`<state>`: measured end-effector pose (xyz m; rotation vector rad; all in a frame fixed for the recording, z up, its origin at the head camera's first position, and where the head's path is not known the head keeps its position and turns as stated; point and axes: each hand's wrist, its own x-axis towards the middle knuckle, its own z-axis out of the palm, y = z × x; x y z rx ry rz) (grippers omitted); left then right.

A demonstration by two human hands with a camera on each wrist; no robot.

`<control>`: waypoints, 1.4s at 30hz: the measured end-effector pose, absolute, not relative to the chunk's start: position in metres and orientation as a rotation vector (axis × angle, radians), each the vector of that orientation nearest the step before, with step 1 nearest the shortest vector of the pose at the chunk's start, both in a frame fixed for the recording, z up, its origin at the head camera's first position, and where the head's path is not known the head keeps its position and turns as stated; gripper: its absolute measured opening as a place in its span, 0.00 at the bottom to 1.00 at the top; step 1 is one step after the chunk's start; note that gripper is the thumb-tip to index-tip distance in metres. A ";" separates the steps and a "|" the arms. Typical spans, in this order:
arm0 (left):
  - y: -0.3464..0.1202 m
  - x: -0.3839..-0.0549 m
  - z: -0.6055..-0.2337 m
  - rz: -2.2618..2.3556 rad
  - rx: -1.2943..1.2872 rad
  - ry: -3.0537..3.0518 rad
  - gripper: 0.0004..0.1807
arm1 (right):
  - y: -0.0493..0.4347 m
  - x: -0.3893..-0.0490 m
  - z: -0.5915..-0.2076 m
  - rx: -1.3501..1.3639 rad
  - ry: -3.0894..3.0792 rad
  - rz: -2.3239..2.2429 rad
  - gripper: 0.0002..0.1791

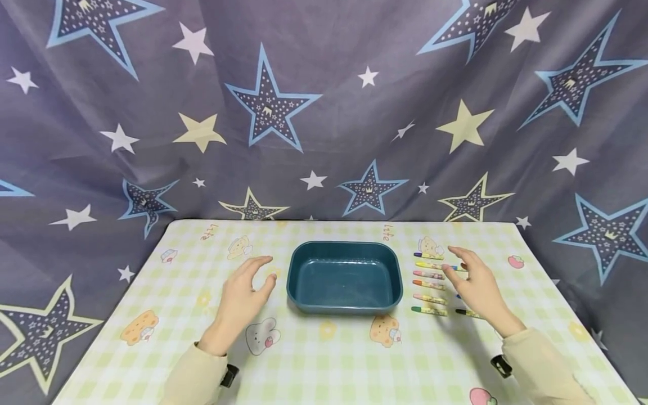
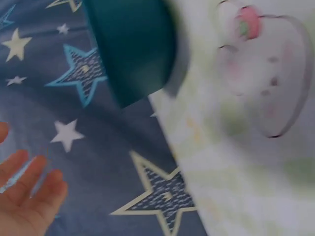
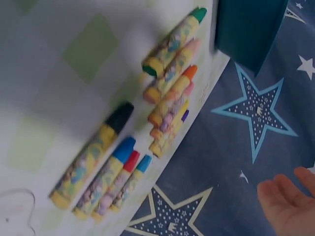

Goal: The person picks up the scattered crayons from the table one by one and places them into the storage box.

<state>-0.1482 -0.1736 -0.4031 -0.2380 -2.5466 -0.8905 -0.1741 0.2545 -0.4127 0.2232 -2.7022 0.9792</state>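
A dark teal rectangular plastic box (image 1: 344, 309) stands on the table with nothing inside. To its left my left hand (image 1: 242, 295) hovers with relaxed, spread fingers and holds nothing. My right hand (image 1: 478, 289) is held over the crayons, fingers loose and apart, also holding nothing. Crayons in patterned wrappers lie in two columns right of the box. The nearer-to-box column runs from a green crayon (image 1: 428, 310) through an orange crayon (image 1: 429, 284) to a purple one (image 1: 428, 256). In the right wrist view the other column shows a black crayon (image 3: 93, 164), blue, red and light blue ones, partly hidden by my hand in the head view.
A pale green checked tablecloth (image 1: 324, 365) with cartoon prints covers the table. Behind and at both sides hangs a dark grey curtain (image 1: 334, 135) with stars, close to the table's back edge. Each wrist wears a dark strap piece below a beige sleeve (image 1: 197, 374).
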 end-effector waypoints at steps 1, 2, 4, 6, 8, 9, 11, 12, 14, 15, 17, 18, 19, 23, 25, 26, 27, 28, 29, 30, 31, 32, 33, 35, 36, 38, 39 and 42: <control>-0.174 -0.149 -0.406 -0.943 -0.242 -2.554 0.19 | 0.253 -0.174 -0.414 0.225 -2.699 1.004 0.27; -0.174 -0.150 -0.410 -0.996 -0.251 -2.561 0.18 | 0.252 -0.173 -0.415 0.226 -2.693 1.027 0.27; -0.175 -0.154 -0.417 -1.114 -0.279 -2.573 0.18 | 0.250 -0.173 -0.417 0.230 -2.678 1.082 0.26; -0.175 -0.158 -0.425 -1.250 -0.318 -2.580 0.18 | 0.248 -0.172 -0.419 0.234 -2.666 1.141 0.25; -0.175 -0.163 -0.434 -1.389 -0.337 -2.586 0.19 | 0.246 -0.171 -0.420 0.239 -2.661 1.196 0.24; -0.175 -0.165 -0.438 -1.454 -0.339 -2.592 0.20 | 0.245 -0.171 -0.421 0.243 -2.660 1.224 0.24; -0.175 -0.171 -0.446 -1.570 -0.322 -2.599 0.22 | 0.244 -0.170 -0.424 0.246 -2.675 1.257 0.23; -0.175 -0.174 -0.450 -1.615 -0.309 -2.598 0.23 | 0.244 -0.170 -0.425 0.244 -2.687 1.266 0.23; -0.174 -0.181 -0.455 -1.690 -0.275 -2.598 0.26 | 0.243 -0.169 -0.428 0.228 -2.710 1.292 0.23; -0.174 -0.184 -0.457 -1.718 -0.260 -2.594 0.26 | 0.242 -0.169 -0.429 0.215 -2.725 1.294 0.23; -0.173 -0.193 -0.459 -1.761 -0.237 -2.576 0.28 | 0.240 -0.167 -0.432 0.191 -2.759 1.287 0.23; -0.172 -0.198 -0.461 -1.780 -0.233 -2.568 0.28 | 0.239 -0.167 -0.434 0.182 -2.766 1.290 0.23; -0.171 -0.203 -0.462 -1.790 -0.233 -2.571 0.29 | 0.238 -0.166 -0.436 0.178 -2.771 1.286 0.23; -0.168 -0.221 -0.468 -1.836 -0.255 -2.629 0.35 | 0.234 -0.166 -0.440 0.204 -2.772 1.266 0.23; -0.166 -0.228 -0.472 -1.875 -0.279 -2.657 0.37 | 0.232 -0.165 -0.442 0.220 -2.774 1.271 0.22; -0.166 -0.231 -0.474 -1.902 -0.281 -2.661 0.38 | 0.231 -0.164 -0.443 0.225 -2.776 1.282 0.21; -0.166 -0.233 -0.477 -1.932 -0.285 -2.654 0.39 | 0.230 -0.164 -0.444 0.231 -2.780 1.291 0.21; -0.165 -0.235 -0.479 -1.961 -0.278 -2.637 0.39 | 0.229 -0.164 -0.444 0.235 -2.786 1.289 0.21; -0.165 -0.237 -0.481 -1.988 -0.277 -2.617 0.39 | 0.228 -0.164 -0.444 0.241 -2.788 1.295 0.21; -0.165 -0.238 -0.483 -2.008 -0.273 -2.601 0.40 | 0.227 -0.164 -0.444 0.246 -2.790 1.302 0.21; -0.165 -0.239 -0.485 -2.017 -0.255 -2.595 0.40 | 0.227 -0.164 -0.443 0.252 -2.790 1.304 0.21; -0.164 -0.239 -0.486 -2.028 -0.231 -2.590 0.40 | 0.226 -0.164 -0.443 0.255 -2.789 1.300 0.21; -0.164 -0.239 -0.488 -2.037 -0.210 -2.586 0.40 | 0.226 -0.164 -0.443 0.256 -2.791 1.286 0.21; -0.163 -0.239 -0.489 -2.052 -0.189 -2.586 0.41 | 0.227 -0.165 -0.442 0.259 -2.789 1.259 0.21; -0.162 -0.239 -0.489 -2.064 -0.168 -2.582 0.41 | 0.227 -0.165 -0.442 0.264 -2.788 1.244 0.21; -0.161 -0.238 -0.490 -2.088 -0.144 -2.565 0.40 | 0.228 -0.165 -0.441 0.274 -2.786 1.217 0.21; -0.160 -0.237 -0.490 -2.099 -0.145 -2.557 0.40 | 0.228 -0.165 -0.440 0.278 -2.784 1.200 0.21; -0.157 -0.235 -0.489 -2.117 -0.130 -2.546 0.40 | 0.229 -0.166 -0.439 0.298 -2.778 1.169 0.22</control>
